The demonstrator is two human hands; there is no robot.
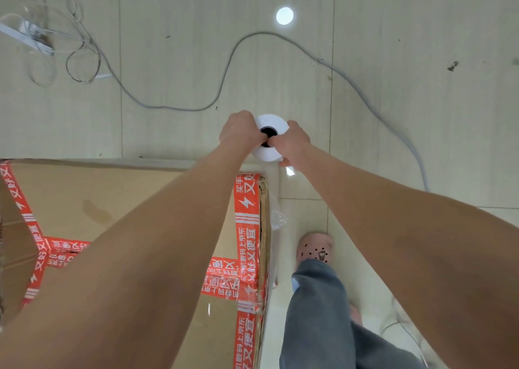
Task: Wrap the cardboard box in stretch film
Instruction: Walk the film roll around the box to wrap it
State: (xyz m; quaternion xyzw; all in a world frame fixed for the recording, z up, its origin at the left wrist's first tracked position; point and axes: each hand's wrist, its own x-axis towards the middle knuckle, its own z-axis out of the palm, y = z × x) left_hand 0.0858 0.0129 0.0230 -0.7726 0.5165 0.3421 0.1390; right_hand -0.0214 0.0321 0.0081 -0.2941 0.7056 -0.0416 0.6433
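A large cardboard box (92,200) with red printed tape fills the lower left. Just beyond its far right corner I hold a white stretch film roll (270,122) upright, its dark core facing me. My left hand (240,130) grips the roll's left side and my right hand (292,141) grips its right side, with thumbs at the core. A clear film sheet (276,222) runs from the roll down along the box's right side, bunched partway.
A grey cable (233,54) snakes across the tiled floor beyond the roll. A power strip (25,35) with tangled wires lies at the far left. My leg in grey trousers and a pink clog (316,249) stand right of the box.
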